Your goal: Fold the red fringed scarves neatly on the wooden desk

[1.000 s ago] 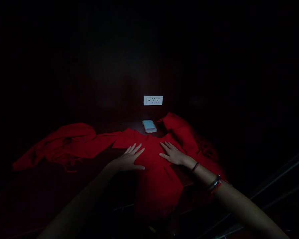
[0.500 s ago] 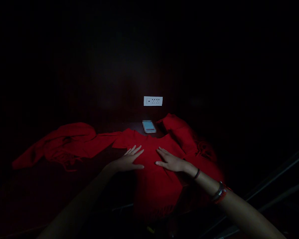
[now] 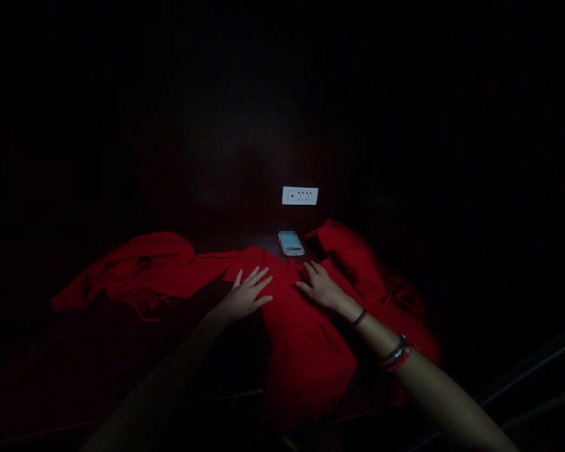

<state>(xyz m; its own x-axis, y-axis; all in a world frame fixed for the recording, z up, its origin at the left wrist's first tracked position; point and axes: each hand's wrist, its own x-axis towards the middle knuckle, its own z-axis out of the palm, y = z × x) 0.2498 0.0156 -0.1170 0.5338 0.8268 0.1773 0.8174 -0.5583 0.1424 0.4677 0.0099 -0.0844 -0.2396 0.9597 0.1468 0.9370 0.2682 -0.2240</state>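
Observation:
A long red fringed scarf [image 3: 306, 339] lies across a dark surface in a very dim room. Its folded middle part is in front of me. My left hand [image 3: 245, 295] rests flat on the scarf's left edge, fingers spread, a ring on one finger. Flat on the cloth just to the right lies my right hand [image 3: 321, 287], fingers stretched out, with bands on its wrist. Neither hand holds anything. One end of the scarf [image 3: 136, 273] trails off to the left; the other end is bunched at the right.
A phone [image 3: 290, 243] lies on the surface just beyond the scarf. A white wall socket [image 3: 300, 195] sits on the dark wall behind it. Pale rails [image 3: 532, 370] run along the lower right. Everything else is lost in darkness.
Both hands have slid a little farther away from me over the scarf and stayed flat. The view has shifted slightly, so everything sits a bit more to the right.

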